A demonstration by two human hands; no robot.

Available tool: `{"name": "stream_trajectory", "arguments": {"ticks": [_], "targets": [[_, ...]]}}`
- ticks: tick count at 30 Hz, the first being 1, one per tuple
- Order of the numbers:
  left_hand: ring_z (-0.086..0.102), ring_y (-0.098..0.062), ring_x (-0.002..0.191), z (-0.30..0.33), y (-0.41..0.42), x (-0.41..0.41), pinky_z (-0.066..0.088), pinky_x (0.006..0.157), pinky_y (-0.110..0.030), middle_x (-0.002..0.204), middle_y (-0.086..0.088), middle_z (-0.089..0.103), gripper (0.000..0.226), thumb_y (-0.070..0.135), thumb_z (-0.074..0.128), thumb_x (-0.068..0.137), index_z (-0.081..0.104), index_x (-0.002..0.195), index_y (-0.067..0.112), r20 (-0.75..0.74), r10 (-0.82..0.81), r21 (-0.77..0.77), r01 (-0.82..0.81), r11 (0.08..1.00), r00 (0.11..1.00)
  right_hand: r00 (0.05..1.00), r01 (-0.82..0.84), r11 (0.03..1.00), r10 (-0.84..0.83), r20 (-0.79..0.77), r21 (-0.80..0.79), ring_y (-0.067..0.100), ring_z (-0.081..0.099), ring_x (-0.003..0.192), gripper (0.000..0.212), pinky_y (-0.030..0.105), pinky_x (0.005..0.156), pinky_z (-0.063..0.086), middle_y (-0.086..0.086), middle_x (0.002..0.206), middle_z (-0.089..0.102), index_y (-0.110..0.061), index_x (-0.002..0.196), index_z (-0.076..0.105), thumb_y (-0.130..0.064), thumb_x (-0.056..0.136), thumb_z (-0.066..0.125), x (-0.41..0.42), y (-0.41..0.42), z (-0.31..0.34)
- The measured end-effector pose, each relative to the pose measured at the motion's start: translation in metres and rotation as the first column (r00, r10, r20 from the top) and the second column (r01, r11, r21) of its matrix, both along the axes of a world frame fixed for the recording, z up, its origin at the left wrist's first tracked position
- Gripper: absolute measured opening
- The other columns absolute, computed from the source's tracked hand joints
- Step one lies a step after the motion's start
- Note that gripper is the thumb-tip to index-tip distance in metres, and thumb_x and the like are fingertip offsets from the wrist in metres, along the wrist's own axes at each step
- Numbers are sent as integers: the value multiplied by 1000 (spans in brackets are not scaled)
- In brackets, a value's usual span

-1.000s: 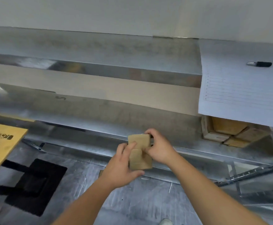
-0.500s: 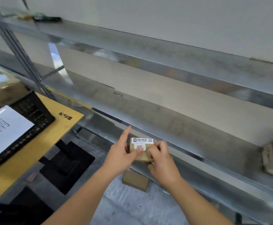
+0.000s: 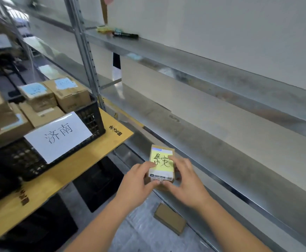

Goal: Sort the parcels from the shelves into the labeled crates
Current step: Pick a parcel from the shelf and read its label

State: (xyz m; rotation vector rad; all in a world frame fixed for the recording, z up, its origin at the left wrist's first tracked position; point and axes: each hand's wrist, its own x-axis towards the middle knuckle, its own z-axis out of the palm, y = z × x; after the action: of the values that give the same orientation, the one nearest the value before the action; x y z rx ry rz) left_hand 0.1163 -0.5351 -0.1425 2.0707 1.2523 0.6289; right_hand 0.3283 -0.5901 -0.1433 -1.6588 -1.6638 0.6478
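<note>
The view has swung left since before to a crate (image 3: 92,117) labelled 济南, right of which both hands, left (image 3: 137,180) and right (image 3: 186,180), pinch a parcel (image 3: 164,155) whose yellow note's writing is unclear.

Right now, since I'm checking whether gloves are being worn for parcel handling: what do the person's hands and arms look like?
Both the left hand and the right hand are bare, with no gloves or rings visible. The forearms are bare too: no sleeves, watch or wristband show in this view.

Parcel's printed label (image 3: 160,177) (illegibly small)
</note>
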Motion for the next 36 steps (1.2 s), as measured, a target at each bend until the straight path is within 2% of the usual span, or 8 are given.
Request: {"name": "stream_trajectory", "arguments": {"ticks": [4,12,14,18,22,25,30,36], "targets": [[57,0,93,3,3,-30,56,82,-32,114,13,49,50,41,75,87,46,128,44,20,93,31,-94,995,995,996,-84,996,84,-16,1,0,49,129,73,33,101,53,-25,140,36,-34,140,57,-62,75,69,-28,32,-1],[49,-1,115,12,30,-87,51,92,-25,129,26,37,52,42,70,82,37,122,51,32,307,51,-308,950,951,950,-289,953,297,-99,86,-4,54,123,62,14,90,53,-40,134,34,-30,127,67,-53,70,71,-95,104,9],[48,0,116,18,41,-100,47,95,-23,130,29,36,56,48,67,79,36,126,53,-8,363,96,-361,928,932,929,-349,932,358,-97,95,-5,51,126,61,17,94,52,-39,136,33,-29,128,68,-50,71,74,-111,126,13],[48,-3,117,33,66,-119,43,99,-22,138,24,36,60,49,72,81,42,133,52,-25,507,114,-502,858,861,878,-457,884,466,-109,93,-7,52,123,53,21,93,54,-37,139,32,-40,127,63,-34,78,84,-134,175,25],[49,-1,114,52,89,-137,46,97,-19,132,24,42,53,44,76,83,52,131,45,-51,605,152,-593,791,795,811,-557,820,572,-124,133,-11,53,117,52,15,86,54,-42,138,30,-55,122,56,-60,72,67,-160,213,47],[48,3,111,67,100,-152,41,91,-9,132,23,43,48,41,74,85,54,128,45,-73,659,194,-638,745,748,776,-599,784,619,-123,162,-12,50,119,51,19,86,56,-43,138,27,-58,121,55,-61,71,63,-181,239,52],[44,11,107,75,88,-182,37,87,-4,124,28,41,45,38,74,86,54,127,43,-76,765,240,-733,636,639,652,-736,655,754,-79,171,-12,50,119,49,22,92,55,-42,137,26,-48,127,58,-41,83,79,-229,262,53],[38,21,113,75,45,-235,44,87,-6,122,34,39,48,33,76,84,55,126,43,-67,869,224,-842,491,490,477,-865,475,878,-24,161,-5,48,120,50,14,90,50,-40,137,22,-46,132,55,-44,87,77,-303,250,57]]}}
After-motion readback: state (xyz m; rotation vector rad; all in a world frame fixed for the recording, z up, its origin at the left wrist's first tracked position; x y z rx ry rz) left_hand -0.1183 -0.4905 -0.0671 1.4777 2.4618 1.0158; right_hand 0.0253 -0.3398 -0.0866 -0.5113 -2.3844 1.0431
